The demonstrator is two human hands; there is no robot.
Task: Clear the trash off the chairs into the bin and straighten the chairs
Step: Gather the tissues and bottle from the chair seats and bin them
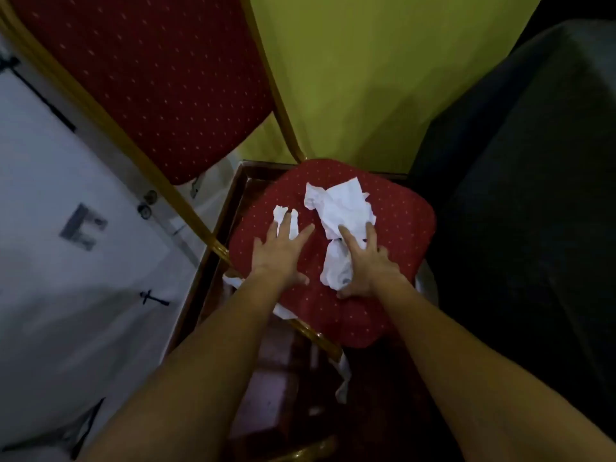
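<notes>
Trash-gathering step. Left hand (278,253) flat, fingers straight, on small scrap (287,219). Right hand (366,265) on crumpled paper (343,205) at seat (400,211) middle, pressing or grasping, can't tell. Next: bunch both pieces, lift clear.

Seat cushion (400,211): red cloth, matt, pale dotted weave. Chair frame (213,245): glossy gold metal. Crumpled paper (343,205) and paper scrap (286,216): white, creased, matt. Wall (366,78): matt yellow-green paint. Floor tiles (276,378): glossy dark red.

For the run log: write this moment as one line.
left hand: flat on small white paper scrap | right hand: pressing large crumpled white paper | red padded chair seat: uncleared
</notes>
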